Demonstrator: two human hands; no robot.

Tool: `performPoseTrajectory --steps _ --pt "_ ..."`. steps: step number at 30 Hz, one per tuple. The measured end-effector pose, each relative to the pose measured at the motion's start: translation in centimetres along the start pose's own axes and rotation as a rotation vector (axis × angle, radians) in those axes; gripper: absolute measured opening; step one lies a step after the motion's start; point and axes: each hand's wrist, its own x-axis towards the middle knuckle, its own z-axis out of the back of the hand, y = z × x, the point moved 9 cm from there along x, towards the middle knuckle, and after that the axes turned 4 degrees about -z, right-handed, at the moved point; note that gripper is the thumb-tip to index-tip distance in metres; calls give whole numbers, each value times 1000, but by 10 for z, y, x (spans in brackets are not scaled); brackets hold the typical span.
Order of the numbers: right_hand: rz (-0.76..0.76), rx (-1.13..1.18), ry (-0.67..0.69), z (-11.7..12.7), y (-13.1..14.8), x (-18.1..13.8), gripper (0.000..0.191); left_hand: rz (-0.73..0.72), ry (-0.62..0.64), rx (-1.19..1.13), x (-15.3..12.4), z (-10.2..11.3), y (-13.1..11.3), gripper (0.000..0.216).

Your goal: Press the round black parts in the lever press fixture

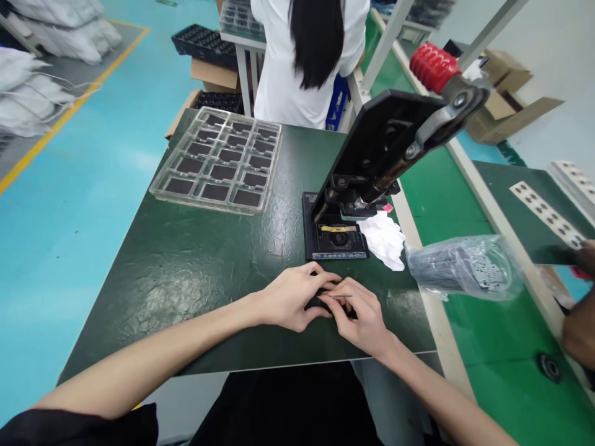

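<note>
Near the press (372,148), the right hand (357,308) pinched a thin strip (343,296), the left hand (294,298) curled close, its grip unclear to me: seemingly delicate handling, next calling for steadiness.

Looks like a factory assembly workshop; shows it in a lever press (367,148) on a green tabletop (209,248), near a clear tray (209,204) of dark, flat parts (217,191) set in rows; has a green belt (483,347) alongside, with a bag (506,272) of thin rods (441,266) lying over it; also has a blue floor (116,148) edged by a yellow line (28,155), stacked white sacks (28,93), open cartons (511,121) and a co-worker (288,80) in white ahead.
</note>
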Motion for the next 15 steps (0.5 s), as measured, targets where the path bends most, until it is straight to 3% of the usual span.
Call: performPoseTrajectory --steps 4,8,13,15 --pt "25 -71 24 -6 1 -2 15 7 -24 -29 0 -2 3 65" --pt "21 -40 -7 -4 0 -3 16 -31 -36 -22 0 -1 2 64" --pt "-153 102 -303 36 -15 -2 19 -7 -12 15 0 0 1 54" --pt "-215 70 -300 47 -16 -1 18 -14 -10 -10 0 0 0 53"
